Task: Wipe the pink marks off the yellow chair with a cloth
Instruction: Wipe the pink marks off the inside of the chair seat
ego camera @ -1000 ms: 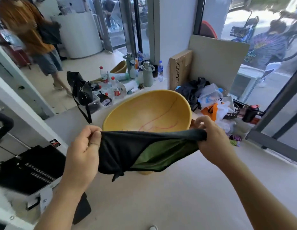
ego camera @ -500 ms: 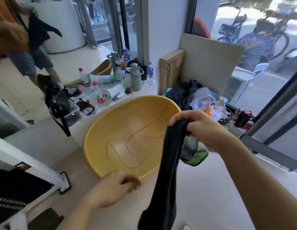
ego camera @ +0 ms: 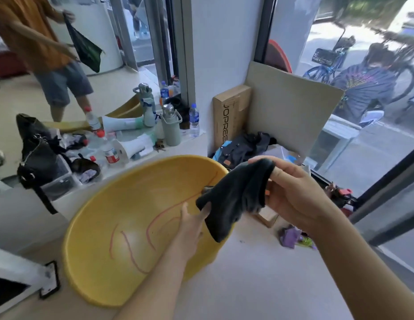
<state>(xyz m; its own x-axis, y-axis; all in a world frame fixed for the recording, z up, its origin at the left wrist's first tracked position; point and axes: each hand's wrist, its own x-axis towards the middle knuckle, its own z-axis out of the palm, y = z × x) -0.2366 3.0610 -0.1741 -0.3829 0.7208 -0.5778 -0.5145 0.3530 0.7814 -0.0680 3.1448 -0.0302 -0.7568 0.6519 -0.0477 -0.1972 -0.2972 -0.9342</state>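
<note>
The yellow chair (ego camera: 113,227) is a round bowl-shaped shell in the middle of the view, and pink marks (ego camera: 129,248) curve across its inside. A dark cloth (ego camera: 233,199) hangs bunched over the chair's right rim. My right hand (ego camera: 293,195) grips the cloth's top end, above and right of the shell. My left hand (ego camera: 192,222) reaches up from below, its fingers spread and touching the cloth's lower edge over the seat; whether it grips the cloth is unclear.
A ledge behind the chair carries bottles (ego camera: 194,120), a grey flask (ego camera: 171,128) and a black bag (ego camera: 37,155). A cardboard box (ego camera: 231,112) and heaped clothes (ego camera: 243,146) stand at the back right. A mirror at left reflects a person (ego camera: 39,49). Purple scraps (ego camera: 291,236) lie on the floor.
The cloth went from stretched between both hands to bunched in my right hand. My left hand let go, dropped to the chair's front rim, then rose to the cloth's lower edge. The view moved closer.
</note>
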